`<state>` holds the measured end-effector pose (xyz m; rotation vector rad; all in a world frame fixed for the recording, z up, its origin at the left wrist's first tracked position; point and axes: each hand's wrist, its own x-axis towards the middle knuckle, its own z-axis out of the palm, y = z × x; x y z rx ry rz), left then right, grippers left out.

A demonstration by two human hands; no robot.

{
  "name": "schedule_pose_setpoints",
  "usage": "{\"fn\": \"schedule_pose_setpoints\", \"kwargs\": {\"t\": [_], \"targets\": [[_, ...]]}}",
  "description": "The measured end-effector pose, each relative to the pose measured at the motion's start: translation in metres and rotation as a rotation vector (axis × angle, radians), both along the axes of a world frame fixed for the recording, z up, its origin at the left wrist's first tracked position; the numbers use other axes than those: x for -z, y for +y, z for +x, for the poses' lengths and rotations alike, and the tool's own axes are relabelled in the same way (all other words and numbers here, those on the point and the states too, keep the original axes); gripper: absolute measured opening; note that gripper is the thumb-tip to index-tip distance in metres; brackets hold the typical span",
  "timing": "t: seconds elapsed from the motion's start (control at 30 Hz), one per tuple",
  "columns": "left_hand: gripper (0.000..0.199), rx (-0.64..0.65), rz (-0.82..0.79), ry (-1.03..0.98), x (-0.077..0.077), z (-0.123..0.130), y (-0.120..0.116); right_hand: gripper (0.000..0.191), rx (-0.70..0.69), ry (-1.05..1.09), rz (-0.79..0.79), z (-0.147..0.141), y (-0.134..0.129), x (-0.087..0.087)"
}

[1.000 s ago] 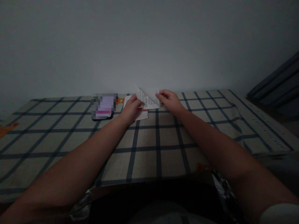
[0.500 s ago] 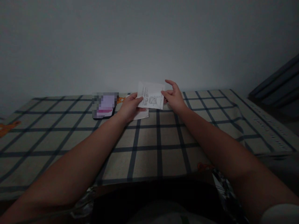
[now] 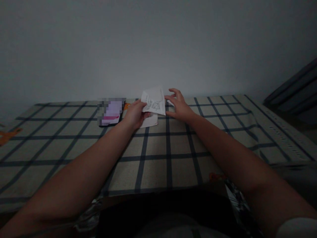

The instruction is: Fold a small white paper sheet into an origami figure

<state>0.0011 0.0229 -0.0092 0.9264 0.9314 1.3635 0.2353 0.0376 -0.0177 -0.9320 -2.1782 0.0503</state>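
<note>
The left hand [image 3: 135,114] pinched the printed paper [image 3: 155,97] by its left edge, seemingly to steady it above the checked cloth [image 3: 155,145] — the right hand [image 3: 182,109] spread at its right edge, grip unclear — with white sheets [image 3: 151,121] below it, a phone [image 3: 112,110] leftward

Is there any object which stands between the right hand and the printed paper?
Nothing visible stands between the right hand and the printed paper. The left hand holds the opposite side, and the phone lies beyond that hand, out of the way.
</note>
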Motion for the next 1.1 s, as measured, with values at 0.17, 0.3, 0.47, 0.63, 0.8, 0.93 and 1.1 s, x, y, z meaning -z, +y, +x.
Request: {"fn": "schedule_pose_setpoints", "kwargs": {"t": [0.17, 0.3, 0.47, 0.63, 0.8, 0.93, 1.1], "targets": [[0.027, -0.039, -0.011, 0.039, -0.003, 0.004, -0.004, 0.064, 0.029, -0.057, 0.104, 0.000, -0.011, -0.015], [0.029, -0.053, 0.009, 0.062, -0.005, 0.008, -0.008, 0.038, 0.023, -0.247, 0.115, -0.001, -0.020, -0.022], [0.025, -0.079, 0.060, 0.067, -0.001, 0.011, -0.008, 0.022, 0.040, -0.287, 0.075, -0.002, -0.024, -0.024], [0.029, -0.022, 0.123, 0.078, 0.004, 0.011, -0.007, 0.026, 0.038, -0.211, 0.067, -0.002, -0.024, -0.022], [0.031, 0.050, 0.171, 0.244, 0.004, 0.009, -0.013, 0.024, 0.069, -0.060, 0.025, -0.005, -0.021, -0.017], [0.036, 0.095, 0.197, 0.304, 0.000, 0.009, -0.020, 0.022, -0.003, 0.123, -0.108, -0.008, -0.017, -0.018], [0.048, 0.140, 0.200, 0.157, -0.009, 0.008, -0.023, 0.024, -0.043, 0.496, -0.370, -0.018, -0.014, -0.016]]}}
